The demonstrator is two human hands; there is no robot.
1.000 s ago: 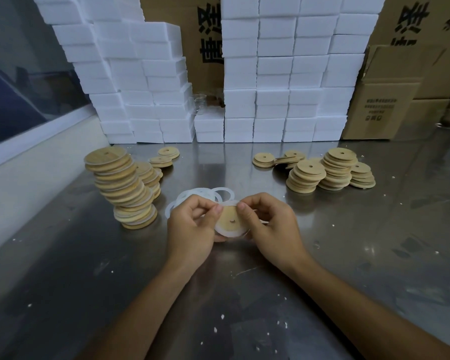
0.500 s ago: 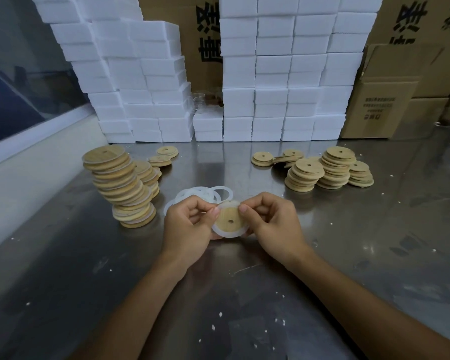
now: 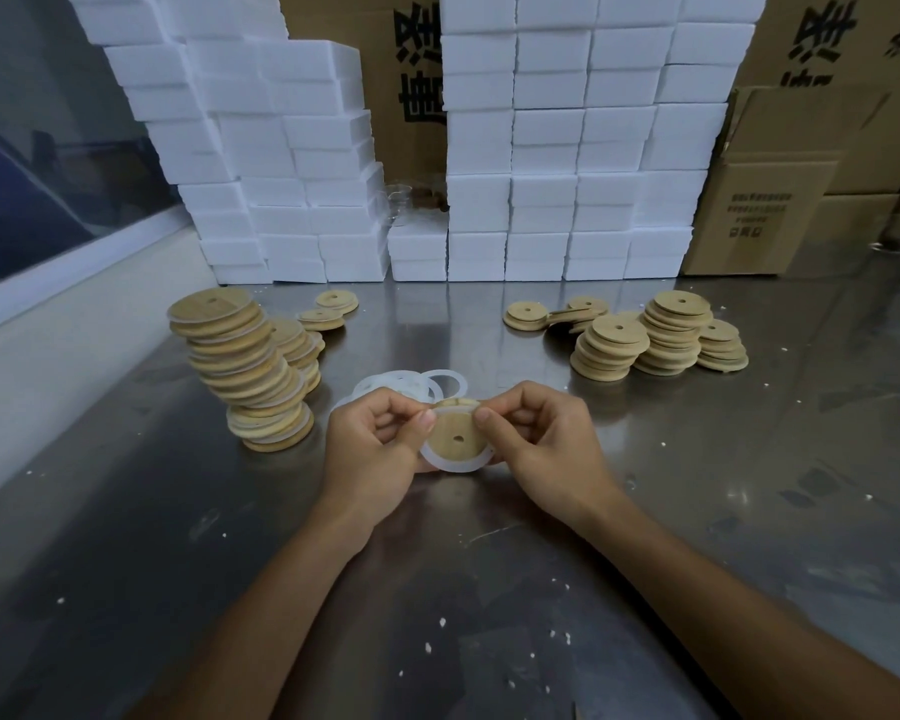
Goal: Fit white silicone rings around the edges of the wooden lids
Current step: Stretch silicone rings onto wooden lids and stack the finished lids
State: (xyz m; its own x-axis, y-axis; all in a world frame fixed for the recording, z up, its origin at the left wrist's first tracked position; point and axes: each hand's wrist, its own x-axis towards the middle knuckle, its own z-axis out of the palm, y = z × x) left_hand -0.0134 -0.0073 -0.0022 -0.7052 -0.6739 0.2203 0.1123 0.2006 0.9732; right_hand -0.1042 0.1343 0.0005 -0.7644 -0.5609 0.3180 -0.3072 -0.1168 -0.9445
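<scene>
Two hands held one wooden lid (image 3: 455,433) above the table (image 3: 697,485); left hand (image 3: 372,454) and right hand (image 3: 546,449) pinched its upper edge with curled fingers (image 3: 426,419); a white silicone ring (image 3: 450,466) hugged its lower rim; loose rings (image 3: 406,384) lay just beyond the fingers.

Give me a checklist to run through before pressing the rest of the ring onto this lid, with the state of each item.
1. Left hand grips round wooden lid: ok.
2. Right hand pinches lid's other side: ok.
3. White silicone ring seated round lower edge: ok.
4. Ring seated at top edge: not ok, bare wood shows.
5. Ring untwisted behind the fingers: cannot tell.
6. Spare white rings lie on metal table just beyond hands: ok.
</scene>
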